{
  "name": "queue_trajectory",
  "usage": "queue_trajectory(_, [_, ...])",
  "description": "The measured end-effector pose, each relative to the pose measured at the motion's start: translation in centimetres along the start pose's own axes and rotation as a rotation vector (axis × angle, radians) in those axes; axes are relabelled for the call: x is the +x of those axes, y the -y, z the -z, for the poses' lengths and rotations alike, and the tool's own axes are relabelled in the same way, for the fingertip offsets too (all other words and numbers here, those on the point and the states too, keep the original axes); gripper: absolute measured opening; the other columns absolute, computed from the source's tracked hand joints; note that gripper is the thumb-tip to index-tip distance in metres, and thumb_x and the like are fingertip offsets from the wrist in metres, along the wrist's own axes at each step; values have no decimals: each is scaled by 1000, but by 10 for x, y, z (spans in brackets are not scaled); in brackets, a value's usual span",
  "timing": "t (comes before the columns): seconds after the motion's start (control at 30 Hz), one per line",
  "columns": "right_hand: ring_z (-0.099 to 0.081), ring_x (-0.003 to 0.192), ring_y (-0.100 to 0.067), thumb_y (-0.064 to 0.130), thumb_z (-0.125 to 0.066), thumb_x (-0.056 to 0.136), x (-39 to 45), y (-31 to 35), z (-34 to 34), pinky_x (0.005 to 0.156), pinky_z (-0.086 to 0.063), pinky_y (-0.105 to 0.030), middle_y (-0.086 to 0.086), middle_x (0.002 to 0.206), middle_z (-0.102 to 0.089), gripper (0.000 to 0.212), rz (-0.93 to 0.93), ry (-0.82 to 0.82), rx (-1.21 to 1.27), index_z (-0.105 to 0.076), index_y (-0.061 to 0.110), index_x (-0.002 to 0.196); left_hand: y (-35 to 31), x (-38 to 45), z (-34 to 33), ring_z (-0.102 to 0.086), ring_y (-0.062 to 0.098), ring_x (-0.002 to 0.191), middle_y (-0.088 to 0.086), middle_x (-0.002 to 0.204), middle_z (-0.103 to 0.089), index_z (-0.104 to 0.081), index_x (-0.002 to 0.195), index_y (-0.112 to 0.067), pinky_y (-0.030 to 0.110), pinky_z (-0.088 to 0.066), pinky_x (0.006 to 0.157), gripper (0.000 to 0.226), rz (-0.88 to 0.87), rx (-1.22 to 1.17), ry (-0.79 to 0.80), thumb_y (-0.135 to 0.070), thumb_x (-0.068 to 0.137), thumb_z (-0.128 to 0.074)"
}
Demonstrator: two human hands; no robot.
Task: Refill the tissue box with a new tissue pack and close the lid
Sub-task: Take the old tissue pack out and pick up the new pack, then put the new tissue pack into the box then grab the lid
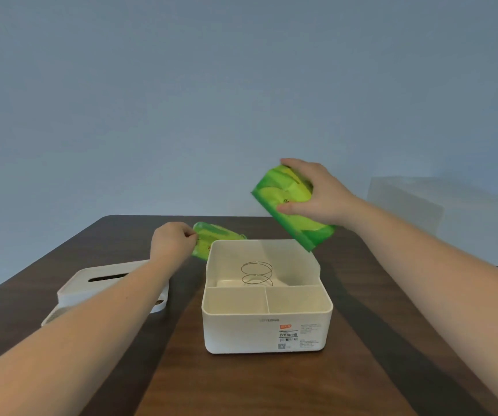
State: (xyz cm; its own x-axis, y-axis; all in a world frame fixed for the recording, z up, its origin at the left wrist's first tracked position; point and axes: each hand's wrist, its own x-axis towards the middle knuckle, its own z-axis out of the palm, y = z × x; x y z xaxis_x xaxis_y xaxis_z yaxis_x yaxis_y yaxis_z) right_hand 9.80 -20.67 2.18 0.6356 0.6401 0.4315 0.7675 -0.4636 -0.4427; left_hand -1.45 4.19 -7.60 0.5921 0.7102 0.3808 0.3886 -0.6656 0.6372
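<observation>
At the lower left of the frame a white lid (91, 280) with a dark slot lay on the brown table (241, 385), its near part hidden behind the left forearm, so its full shape could not be made out. Just right of it, the left hand (171, 243) had its fingers pinched together on the edge of a green wrapper (211, 240); the wrapper's lower right part was cut off behind the box's far wall, and whether it held any tissues could not be told. In the middle stood the open white box (267, 328), a wire spring (256, 274) upright in its large rear section and two small sections in front; the label print was too small to read. At centre right, the right hand (319, 193) was clamped around a green tissue pack (289, 205), held tilted in the air above the box's far right corner. A pale bin (439, 211) sat blurred at the far right, cut off by the frame edge.
</observation>
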Motion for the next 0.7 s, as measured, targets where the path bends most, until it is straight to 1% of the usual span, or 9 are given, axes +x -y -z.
queue_trajectory(0.07, [-30, 141, -18, 29, -81, 75, -3, 15, 1, 115, -25, -28, -2, 150, -35, 88, 155, 139, -3, -32, 34, 148, 2, -1, -4, -58, 18, 82, 6, 96, -76, -78, 91, -9, 27, -41, 71, 22, 5, 35, 38, -16, 87, -57])
queue_trajectory(0.1, [-29, 141, -16, 28, -81, 75, -4, 21, -1, 114, -23, -26, 0, 150, -35, 88, 209, 205, -23, -32, 34, 148, 2, -1, -5, -57, 17, 81, 6, 96, -76, -78, 92, -9, 26, -41, 71, 22, 7, 47, 50, -16, 88, -57])
queue_trajectory(0.17, [-32, 139, -18, 34, -81, 73, -6, 29, -9, 118, -26, -36, 0, 148, -35, 88, 292, 318, -87, -33, 38, 146, 5, 0, -6, -56, 17, 81, 6, 94, -76, -78, 88, -9, 26, -41, 71, 21, 12, 46, 58, -15, 86, -58])
queue_trajectory(0.2, [-34, 138, -19, 39, -80, 71, -6, 32, -15, 116, -29, -43, 1, 146, -36, 87, 323, 369, -131, -34, 40, 145, 6, 0, -6, -57, 17, 81, 7, 93, -76, -78, 86, -8, 26, -41, 71, 21, 15, 43, 64, -14, 85, -58])
queue_trajectory(0.27, [-35, 137, -23, 45, -78, 71, -6, 35, -26, 112, -33, -51, 1, 148, -34, 86, 362, 443, -241, -33, 45, 144, 9, 0, -6, -62, 20, 82, 7, 90, -76, -79, 84, -8, 26, -42, 70, 21, 21, 53, 90, -14, 84, -58])
queue_trajectory(0.4, [-30, 141, -28, 50, -74, 75, -9, 40, -40, 110, -33, -52, 1, 157, -24, 84, 409, 500, -445, -26, 54, 143, 16, -1, -3, -68, 27, 90, 9, 87, -76, -79, 80, -7, 29, -50, 73, 23, 10, 90, 141, -11, 82, -57])
queue_trajectory(0.5, [-27, 142, -29, 51, -72, 76, -11, 38, -49, 111, -30, -52, 3, 159, -19, 83, 409, 542, -525, -23, 56, 143, 20, -1, -2, -68, 25, 95, 7, 95, -77, -80, 90, -10, 32, -54, 83, 25, 8, 94, 170, -13, 83, -57])
queue_trajectory(0.57, [-23, 144, -28, 53, -70, 77, -14, 34, -54, 113, -27, -53, 4, 160, -17, 83, 401, 566, -544, -20, 57, 143, 22, 0, -2, -66, 24, 102, 5, 103, -76, -79, 99, -12, 31, -52, 86, 25, 8, 108, 192, -17, 86, -58])
queue_trajectory(0.7, [-18, 146, -26, 50, -67, 81, -17, 25, -60, 116, -23, -54, 7, 161, -15, 82, 330, 615, -459, -16, 54, 146, 25, 0, -1, -64, 23, 106, 5, 110, -74, -75, 106, -13, 30, -49, 85, 27, 0, 95, 208, -21, 87, -58])
